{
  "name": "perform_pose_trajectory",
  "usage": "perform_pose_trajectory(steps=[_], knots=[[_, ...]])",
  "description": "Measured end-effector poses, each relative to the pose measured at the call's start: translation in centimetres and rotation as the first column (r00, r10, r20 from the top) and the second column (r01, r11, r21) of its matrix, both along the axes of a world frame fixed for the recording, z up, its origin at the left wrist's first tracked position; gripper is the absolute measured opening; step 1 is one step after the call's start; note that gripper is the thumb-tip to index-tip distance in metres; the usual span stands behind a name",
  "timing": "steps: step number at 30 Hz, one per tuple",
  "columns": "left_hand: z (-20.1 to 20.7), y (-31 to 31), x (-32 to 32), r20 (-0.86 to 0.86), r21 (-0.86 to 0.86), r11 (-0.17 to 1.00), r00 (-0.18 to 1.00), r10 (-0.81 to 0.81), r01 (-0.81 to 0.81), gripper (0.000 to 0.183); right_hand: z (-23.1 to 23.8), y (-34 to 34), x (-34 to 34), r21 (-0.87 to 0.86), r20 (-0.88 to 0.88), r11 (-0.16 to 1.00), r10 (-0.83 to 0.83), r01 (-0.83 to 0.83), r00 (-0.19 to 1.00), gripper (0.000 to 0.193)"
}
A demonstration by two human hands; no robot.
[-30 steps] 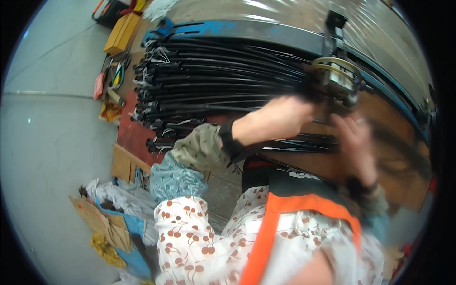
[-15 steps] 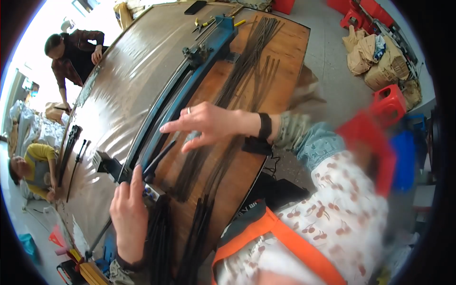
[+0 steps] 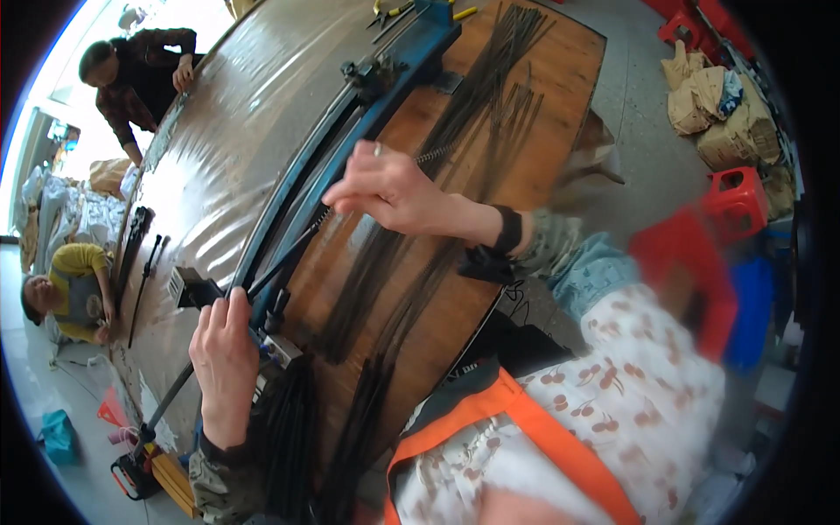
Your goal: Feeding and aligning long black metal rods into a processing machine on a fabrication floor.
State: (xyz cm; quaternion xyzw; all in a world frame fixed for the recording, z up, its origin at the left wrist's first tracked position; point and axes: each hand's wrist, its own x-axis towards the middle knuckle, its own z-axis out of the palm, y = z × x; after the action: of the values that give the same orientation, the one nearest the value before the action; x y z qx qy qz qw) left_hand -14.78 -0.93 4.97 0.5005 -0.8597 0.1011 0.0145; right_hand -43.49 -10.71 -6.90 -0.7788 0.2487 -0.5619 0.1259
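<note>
Stretching diagonally between the two hands, just left of the frame's centre, here's a slender black rod with a coiled end, angled above a long blue metal rail. Looks light, and stiff enough along its straight length to hold a line; the coil would likely give and flex. Smooth, dark surface, so it may well slide or roll under loose fingers, though it hardly seems fragile. Best hold, I'd judge: a firm pinch on the straight part just below the coil, with a second support low down.

Over to the right hand, centre of the frame: fingers curled in, closed up at the coiled upper end, apparently pinching it, the exact contact partly hidden by the knuckles. Down at the lower left, the left hand has its fingers together and bent over the rod's lower end, beside a stubby black knob; whether they grip or merely rest there, I can't tell.

Behind the right hand, a bundle of thin dark rods spreads up the brown wooden table, while a cluster of thicker black rods sits at the bottom of the frame.
</note>
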Motion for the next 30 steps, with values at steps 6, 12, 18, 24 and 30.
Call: perform_pose_trajectory(steps=[6, 12, 18, 24, 30], knots=[[1.6, 3.3, 5.7, -0.152, -0.143, 0.984, 0.985, 0.085, -0.107, 0.036, 0.3, 0.5, 2.2, 0.503, 0.122, 0.835, 0.188, -0.224, 0.975, 0.024], [1.7, 6.1, 7.9, -0.156, -0.015, 0.981, 0.970, 0.188, -0.193, 0.040, 1.3, 1.5, 6.0, 0.072, 0.087, 0.993, 0.085, -0.092, 0.993, 0.015], [1.8, 9.2, 10.6, -0.171, -0.040, 0.964, 0.952, 0.254, -0.264, 0.039, 1.5, 3.8, 7.6, 0.737, 0.231, 0.534, 0.378, -0.415, 0.896, 0.018], [0.9, 10.4, 9.5, -0.190, 0.074, 0.975, 0.957, 0.221, -0.210, 0.042, 2.9, 5.4, 12.2, -0.052, 0.135, 0.948, 0.318, -0.314, 0.938, 0.016], [1.1, 12.3, 12.5, -0.108, -0.134, 0.950, 0.957, 0.267, -0.281, 0.047, -1.1, 1.8, 9.1, -0.275, -0.081, 0.960, 0.023, -0.045, 0.996, 0.046]])
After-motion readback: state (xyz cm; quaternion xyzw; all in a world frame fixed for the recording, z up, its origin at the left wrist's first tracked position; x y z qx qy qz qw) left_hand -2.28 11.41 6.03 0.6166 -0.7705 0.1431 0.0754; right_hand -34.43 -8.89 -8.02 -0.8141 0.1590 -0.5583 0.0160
